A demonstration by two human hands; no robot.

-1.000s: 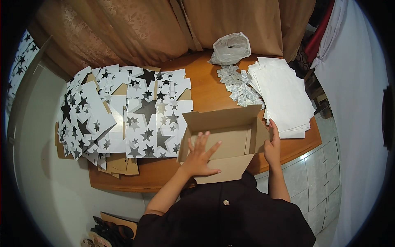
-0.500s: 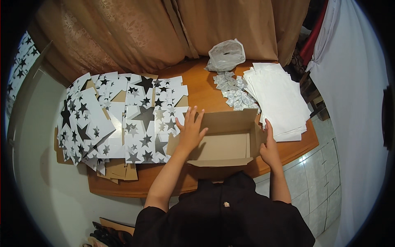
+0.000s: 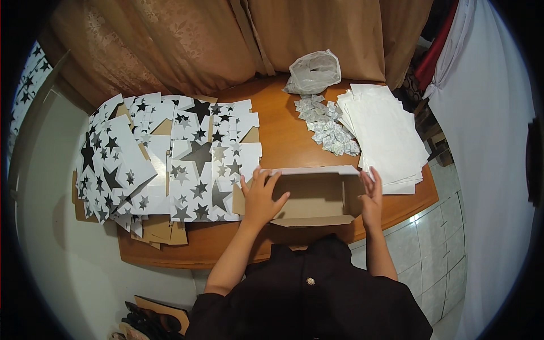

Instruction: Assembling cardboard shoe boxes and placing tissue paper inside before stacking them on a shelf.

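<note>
An open cardboard box [image 3: 313, 195], plain brown inside, stands at the near edge of the table in front of me. At its left end is my left hand [image 3: 262, 199], fingers spread over the far left corner and thumb toward the inside. My right hand [image 3: 371, 203] grips the opposite end, fingertips raised beside the far right corner. The far flap is folded inward and shows its white outer face as a narrow strip. A brown side flap sticks out under my left hand. The box's outer walls are mostly hidden.
Flat star-printed box blanks [image 3: 195, 158] are piled on the left of the wooden table [image 3: 277, 131]. Beyond the box lie small silvery packets [image 3: 328, 127] and a translucent plastic bag [image 3: 315, 72]. White paper sheets [image 3: 386, 139] are stacked at the right. Brown curtains [image 3: 170, 45] hang behind.
The box's far flap has gone from upright to folded inward. My right hand has moved up to the far right corner, its fingers now extended. My left hand stays at the left end.
</note>
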